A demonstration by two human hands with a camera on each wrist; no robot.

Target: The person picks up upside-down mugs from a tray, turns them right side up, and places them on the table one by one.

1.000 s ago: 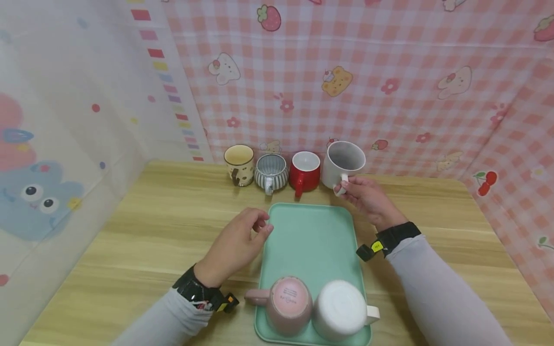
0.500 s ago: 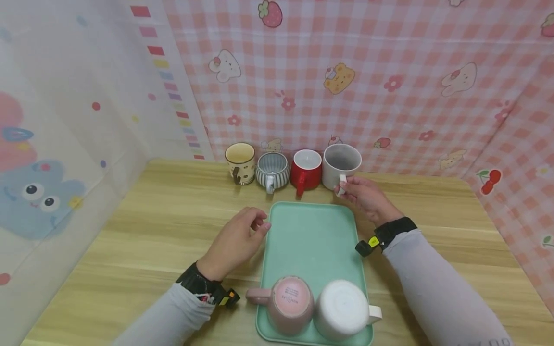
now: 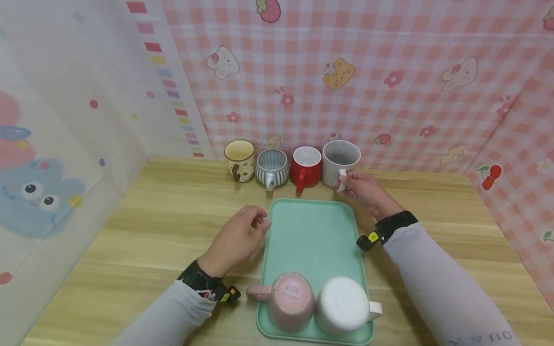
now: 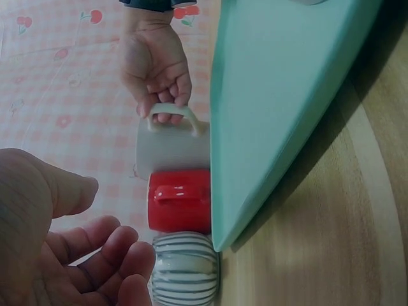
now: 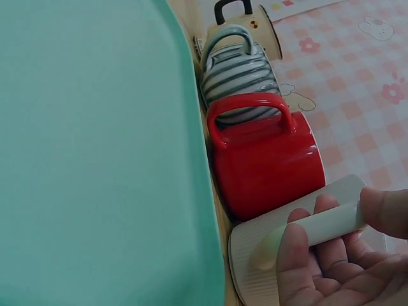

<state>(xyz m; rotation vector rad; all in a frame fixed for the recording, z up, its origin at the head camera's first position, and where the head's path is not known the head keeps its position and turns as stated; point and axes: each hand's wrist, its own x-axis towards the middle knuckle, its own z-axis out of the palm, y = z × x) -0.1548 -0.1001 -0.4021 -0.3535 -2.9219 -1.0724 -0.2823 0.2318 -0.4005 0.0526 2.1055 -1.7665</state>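
My right hand (image 3: pixel 368 192) grips the handle of a white mug (image 3: pixel 332 170) with a grey inside. The mug stands upright at the right end of a row, close beside a red mug (image 3: pixel 308 175); the right wrist view shows fingers curled round its handle. Farther left in the row are a grey-striped cup (image 3: pixel 279 174) and a cream spotted mug (image 3: pixel 245 170) with a brown handle. Near the left edge of the green tray (image 3: pixel 311 230), my left hand (image 3: pixel 235 238) hovers with loosely bent fingers and holds nothing.
On the near end of the tray sit a pink mug (image 3: pixel 292 298) and a second white mug (image 3: pixel 344 305), both upside down. Their handles stick out past the tray's sides. A pink checked cloth (image 3: pixel 303 62) hangs right behind the row of cups.
My right hand has lowered the white mug and brought it slightly left, so that it now stands level beside the red mug. The left hand has stayed nearly still.
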